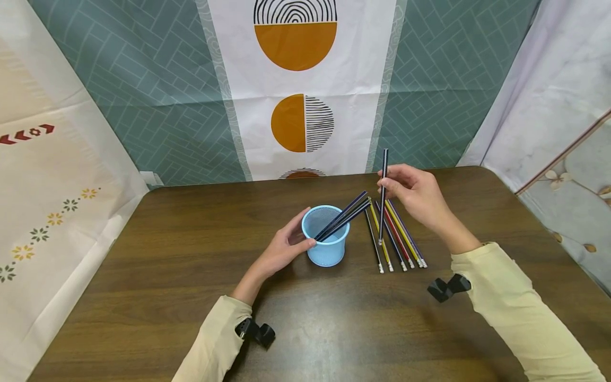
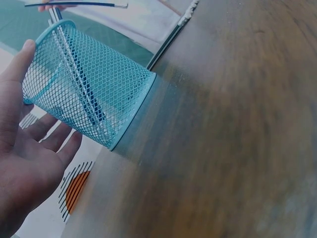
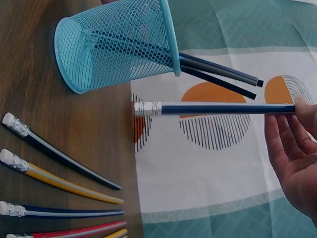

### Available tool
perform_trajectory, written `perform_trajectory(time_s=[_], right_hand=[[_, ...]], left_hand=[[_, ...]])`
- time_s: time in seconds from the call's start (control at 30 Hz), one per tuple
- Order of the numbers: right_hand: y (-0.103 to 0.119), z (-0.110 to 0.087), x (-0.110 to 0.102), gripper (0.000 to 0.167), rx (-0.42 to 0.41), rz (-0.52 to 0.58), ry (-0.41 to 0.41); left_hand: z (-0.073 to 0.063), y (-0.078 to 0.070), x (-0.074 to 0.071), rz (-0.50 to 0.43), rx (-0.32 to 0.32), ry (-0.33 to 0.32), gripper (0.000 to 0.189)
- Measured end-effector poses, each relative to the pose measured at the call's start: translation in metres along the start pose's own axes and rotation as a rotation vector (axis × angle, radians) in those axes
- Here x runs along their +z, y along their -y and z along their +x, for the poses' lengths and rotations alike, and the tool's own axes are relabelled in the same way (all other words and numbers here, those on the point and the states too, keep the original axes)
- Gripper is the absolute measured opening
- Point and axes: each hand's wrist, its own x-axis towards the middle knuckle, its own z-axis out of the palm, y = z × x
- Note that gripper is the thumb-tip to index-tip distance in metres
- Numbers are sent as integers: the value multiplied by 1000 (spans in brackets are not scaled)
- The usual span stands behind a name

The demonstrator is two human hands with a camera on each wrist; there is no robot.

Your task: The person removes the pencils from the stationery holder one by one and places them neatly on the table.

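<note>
Head view: your left hand (image 1: 285, 245) loosely grips the cup (image 1: 328, 255); your right hand (image 1: 416, 194) pinches a pencil (image 1: 383, 199). Filling seems underway; next likely calls for moving it left, over the cup.

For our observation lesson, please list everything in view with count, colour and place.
Pencil cup: 1, light blue mesh, in the left hand
Pencils inside: several, count unclear, dark, leaning right
Held pencil: 1, dark with pale stripe, in the right hand
Loose pencils: 6, two yellow, one red, three dark, on the table
Table: 1, brown, beneath
Backdrop: 1, teal, white and orange, behind
Side hangings: 2, cream left, whitish right
Black devices: 2, one by each wrist
Sleeves: 2, pale yellow, on both arms
Hands: 2, bare, at cup and pencil
</note>
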Motion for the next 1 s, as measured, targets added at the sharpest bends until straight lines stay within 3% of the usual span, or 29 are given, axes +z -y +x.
perform_trajectory(time_s=[0.23,0.6,1.0], right_hand=[[-10,0,-2,21,50,-38,11],[-28,0,-4,25,121,-49,18],[-47,0,-9,26,190,-136,42]], left_hand=[[6,24,-3,6,6,-4,70],[5,27,-3,19,23,-16,69],[5,25,-2,19,10,-11,68]])
